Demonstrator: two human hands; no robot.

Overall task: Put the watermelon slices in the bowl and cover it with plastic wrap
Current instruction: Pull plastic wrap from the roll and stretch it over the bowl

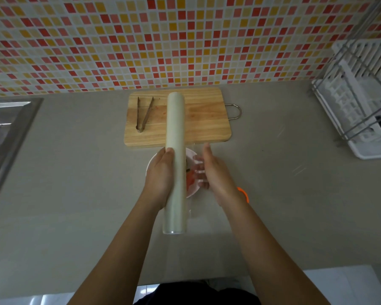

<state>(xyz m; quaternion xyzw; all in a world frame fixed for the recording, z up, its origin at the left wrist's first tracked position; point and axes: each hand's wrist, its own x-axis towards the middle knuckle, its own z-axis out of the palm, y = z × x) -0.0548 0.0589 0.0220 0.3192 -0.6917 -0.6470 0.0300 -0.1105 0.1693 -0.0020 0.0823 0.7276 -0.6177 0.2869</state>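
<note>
Nearest us, two bare forearms reached out over a plain grey desk. We saw the left hand with its grip wrapped around one long roll of plastic wrap, held lengthwise above the bowl. The right hand had its fingers spread loosely against a clear sheet pulled from the roll. Red watermelon slices showed in the one pink bowl, mostly hidden by roll and hands. Beyond lay one wooden cutting board carrying one pair of tongs. A sink sat left, a white dish rack right, mosaic tiles behind.
</note>
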